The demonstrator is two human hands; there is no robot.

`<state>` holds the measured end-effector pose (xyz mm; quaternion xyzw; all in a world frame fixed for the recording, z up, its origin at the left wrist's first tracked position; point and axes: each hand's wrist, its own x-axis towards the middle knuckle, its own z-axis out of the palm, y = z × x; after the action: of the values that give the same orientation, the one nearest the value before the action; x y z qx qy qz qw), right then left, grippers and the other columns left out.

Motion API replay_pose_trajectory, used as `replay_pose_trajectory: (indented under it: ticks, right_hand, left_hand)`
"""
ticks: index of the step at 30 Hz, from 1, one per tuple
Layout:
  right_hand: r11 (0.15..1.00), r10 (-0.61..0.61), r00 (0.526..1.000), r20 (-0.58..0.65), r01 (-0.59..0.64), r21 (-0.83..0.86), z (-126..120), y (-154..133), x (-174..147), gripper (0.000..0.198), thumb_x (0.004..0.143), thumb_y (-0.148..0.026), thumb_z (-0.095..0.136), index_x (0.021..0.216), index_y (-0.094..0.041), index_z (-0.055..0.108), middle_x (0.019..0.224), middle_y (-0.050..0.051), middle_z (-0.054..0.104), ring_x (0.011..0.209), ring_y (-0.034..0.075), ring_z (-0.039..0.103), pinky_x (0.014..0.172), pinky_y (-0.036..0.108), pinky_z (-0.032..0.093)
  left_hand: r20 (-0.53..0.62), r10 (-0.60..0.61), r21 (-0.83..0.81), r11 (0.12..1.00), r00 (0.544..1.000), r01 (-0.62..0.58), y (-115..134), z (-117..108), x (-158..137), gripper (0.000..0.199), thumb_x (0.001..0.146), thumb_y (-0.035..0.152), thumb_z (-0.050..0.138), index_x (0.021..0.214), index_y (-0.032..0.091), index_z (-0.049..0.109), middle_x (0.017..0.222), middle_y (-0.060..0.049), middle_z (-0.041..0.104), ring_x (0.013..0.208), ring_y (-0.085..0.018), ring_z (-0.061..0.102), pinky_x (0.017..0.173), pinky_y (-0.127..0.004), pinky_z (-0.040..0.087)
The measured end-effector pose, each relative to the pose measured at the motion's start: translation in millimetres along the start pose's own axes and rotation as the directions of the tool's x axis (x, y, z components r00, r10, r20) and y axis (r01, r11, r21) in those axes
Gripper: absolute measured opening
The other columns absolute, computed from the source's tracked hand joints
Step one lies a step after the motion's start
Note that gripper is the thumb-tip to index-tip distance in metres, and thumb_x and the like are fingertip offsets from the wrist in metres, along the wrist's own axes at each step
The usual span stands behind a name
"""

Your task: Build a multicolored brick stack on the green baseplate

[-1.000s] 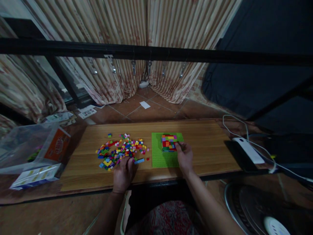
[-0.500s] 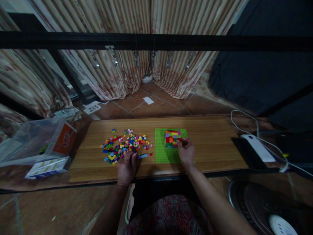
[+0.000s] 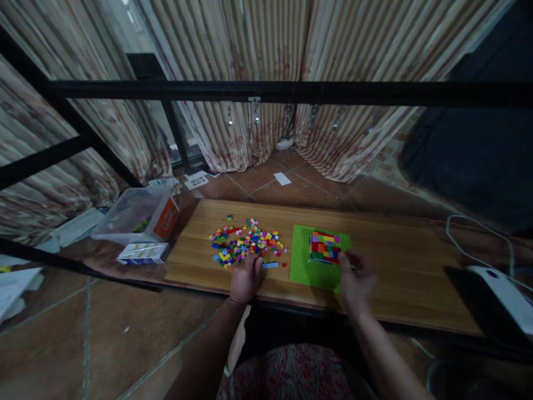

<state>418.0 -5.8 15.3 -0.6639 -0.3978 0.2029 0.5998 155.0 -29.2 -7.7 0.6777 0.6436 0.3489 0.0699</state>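
Observation:
A loose pile of small coloured bricks (image 3: 250, 241) lies on the wooden table. At its near edge is my left hand (image 3: 245, 280), its fingers curled and pressed together; what they hold, if anything, is hidden. Just right of that hand lie a light blue long brick (image 3: 270, 265) and a small red brick (image 3: 284, 265). A low block of multicoloured bricks (image 3: 325, 247) stands on a green baseplate (image 3: 300, 264). Beside the block's right near corner is my right hand (image 3: 357, 278), blurred, with fingers bent; whether it grips anything does not show.
To the left sit a clear plastic bin (image 3: 133, 214) with an orange label and a white-blue box (image 3: 144, 253). A white device (image 3: 502, 294) with a cable lies at the right end of the table (image 3: 408, 266). A black metal bar (image 3: 291, 91) crosses beyond the table.
The view has swung left, so everything appears further right. My right hand has shifted slightly off the brick block toward its right edge. My left hand stays by the pile.

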Motion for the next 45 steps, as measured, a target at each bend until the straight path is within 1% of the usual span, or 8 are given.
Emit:
replay_pose_trajectory:
  ticks: [4, 9, 12, 23, 31, 34, 41, 45]
  right_hand:
    - [0.984, -0.126, 0.946, 0.298, 0.156, -0.081, 13, -19, -30, 0.032, 0.081, -0.047, 0.058, 0.093, -0.018, 0.066, 0.090, 0.007, 0.068, 0.076, 0.018, 0.061, 0.073, 0.034, 0.047]
    - [0.932, -0.216, 0.681, 0.700, 0.358, -0.061, 47, -32, -64, 0.022, 0.088, -0.036, 0.050, 0.096, -0.023, 0.066, 0.095, 0.005, 0.066, 0.081, 0.018, 0.061, 0.076, 0.032, 0.048]
    - [0.898, -0.255, 0.602, 0.756, 0.439, -0.046, 65, -33, -73, 0.019, 0.088, -0.031, 0.049, 0.093, -0.023, 0.066, 0.096, 0.005, 0.066, 0.087, 0.019, 0.061, 0.081, 0.032, 0.048]
    - [0.839, -0.272, 0.540, 0.796, 0.539, -0.079, 83, -33, -69, 0.018, 0.088, -0.027, 0.048, 0.092, -0.022, 0.064, 0.094, 0.005, 0.065, 0.090, 0.021, 0.060, 0.083, 0.036, 0.047]
    - [0.825, -0.340, 0.489, 0.803, 0.564, 0.006, 116, -61, -62, 0.020, 0.090, -0.026, 0.046, 0.094, -0.022, 0.066, 0.095, 0.005, 0.066, 0.088, 0.019, 0.062, 0.082, 0.033, 0.048]
    - [0.801, -0.349, 0.379, 0.857, 0.595, 0.063, 142, -77, -57, 0.021, 0.089, -0.024, 0.048, 0.099, -0.024, 0.067, 0.099, 0.004, 0.068, 0.091, 0.018, 0.063, 0.083, 0.032, 0.047]
    - [0.635, -0.278, -0.055, 0.959, 0.739, 0.226, 197, -94, -52, 0.031, 0.083, -0.009, 0.052, 0.104, -0.024, 0.071, 0.105, 0.005, 0.068, 0.099, 0.018, 0.062, 0.091, 0.030, 0.043]
    - [0.563, -0.244, -0.143, 0.959, 0.784, 0.260, 214, -85, -52, 0.031, 0.078, -0.006, 0.056, 0.096, -0.026, 0.074, 0.099, 0.004, 0.070, 0.093, 0.019, 0.064, 0.086, 0.029, 0.045]
  left_hand:
    - [0.000, 0.034, -0.016, 0.999, 0.999, -0.034, -2, 3, -3, 0.017, 0.095, 0.030, 0.042, 0.091, 0.019, 0.055, 0.080, -0.005, 0.067, 0.072, -0.015, 0.065, 0.066, -0.025, 0.048]
    - [0.006, 0.033, -0.041, 0.999, 0.999, -0.032, -1, 4, -5, 0.016, 0.094, 0.031, 0.043, 0.091, 0.020, 0.054, 0.078, -0.004, 0.066, 0.071, -0.014, 0.064, 0.065, -0.024, 0.047]
    - [0.016, 0.033, -0.074, 0.997, 0.999, -0.032, -1, 4, -6, 0.016, 0.093, 0.033, 0.045, 0.089, 0.020, 0.054, 0.077, -0.003, 0.065, 0.071, -0.013, 0.064, 0.063, -0.023, 0.047]
    - [0.035, -0.008, -0.081, 0.997, 0.999, 0.011, 7, -1, -6, 0.010, 0.088, 0.028, 0.050, 0.089, 0.020, 0.055, 0.076, -0.002, 0.063, 0.068, -0.013, 0.060, 0.060, -0.023, 0.043]
    - [0.030, 0.065, -0.103, 0.993, 0.997, -0.062, 7, -2, -9, 0.008, 0.080, 0.018, 0.050, 0.086, 0.019, 0.055, 0.078, -0.003, 0.062, 0.066, -0.013, 0.058, 0.060, -0.023, 0.044]
    - [0.006, 0.105, -0.086, 0.991, 0.994, -0.104, 6, -2, -10, 0.007, 0.078, 0.020, 0.053, 0.084, 0.018, 0.056, 0.074, -0.003, 0.062, 0.062, -0.014, 0.056, 0.057, -0.024, 0.044]
    - [-0.006, 0.132, -0.082, 0.988, 0.991, -0.132, 6, 0, -11, 0.010, 0.081, 0.020, 0.050, 0.085, 0.019, 0.059, 0.074, -0.003, 0.064, 0.066, -0.014, 0.060, 0.062, -0.025, 0.046]
    - [0.036, 0.107, -0.130, 0.986, 0.994, -0.102, 6, -1, -10, 0.010, 0.083, 0.020, 0.049, 0.085, 0.019, 0.059, 0.075, -0.004, 0.065, 0.069, -0.014, 0.061, 0.064, -0.024, 0.048]
